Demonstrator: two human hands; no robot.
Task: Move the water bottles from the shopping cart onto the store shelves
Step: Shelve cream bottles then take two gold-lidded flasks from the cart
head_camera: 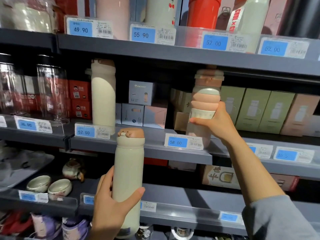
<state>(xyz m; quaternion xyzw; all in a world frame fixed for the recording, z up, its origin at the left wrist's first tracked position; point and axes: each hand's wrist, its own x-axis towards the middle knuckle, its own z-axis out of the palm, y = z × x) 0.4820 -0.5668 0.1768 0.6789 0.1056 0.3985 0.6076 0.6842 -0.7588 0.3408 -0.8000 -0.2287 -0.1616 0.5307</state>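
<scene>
My left hand (110, 203) grips a tall cream bottle (129, 170) with a tan lid, held upright in front of the lower shelves. My right hand (214, 122) grips a pink ribbed bottle (204, 101) with a clear cap, standing at the front of the middle shelf (155, 148) above the 58.00 price tag. A second cream bottle (103, 94) of the same kind stands on that shelf above the 52.50 tag. The shopping cart is out of view.
Boxed bottles (256, 110) fill the back of the middle shelf. Clear jars (50, 89) stand at its left. The top shelf (173, 52) carries pink, white and red bottles. Ceramic cups (50, 186) and a teapot sit on the lower shelf.
</scene>
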